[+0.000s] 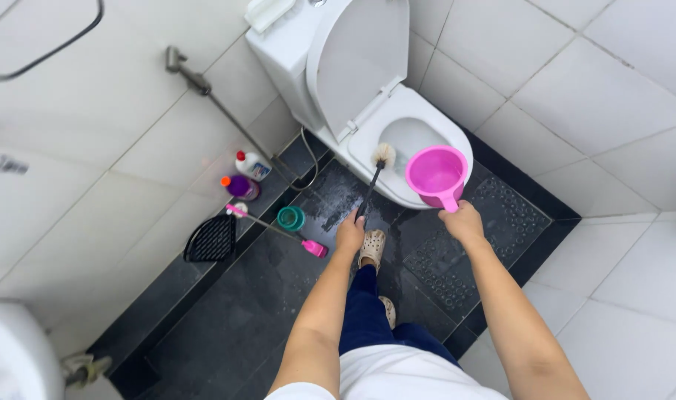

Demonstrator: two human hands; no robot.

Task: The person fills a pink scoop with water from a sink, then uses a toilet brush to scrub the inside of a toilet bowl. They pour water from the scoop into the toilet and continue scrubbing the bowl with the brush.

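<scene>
My left hand [349,233] grips the dark handle of a toilet brush [375,174], whose pale bristle head rests at the near rim of the white toilet bowl [427,122]. My right hand [462,221] holds a pink plastic dipper [436,176] by its handle, upright over the bowl's front right edge. The toilet's seat and lid [356,59] are raised against the tank.
On the dark wet floor [242,311] at the left wall stand a white bottle [253,164], a purple bottle [240,187], a teal cup [290,218], a pink-handled brush [275,230] and a black dustpan-like scoop [210,239]. A studded black mat [501,222] lies right. A spray hose [204,89] hangs on the wall.
</scene>
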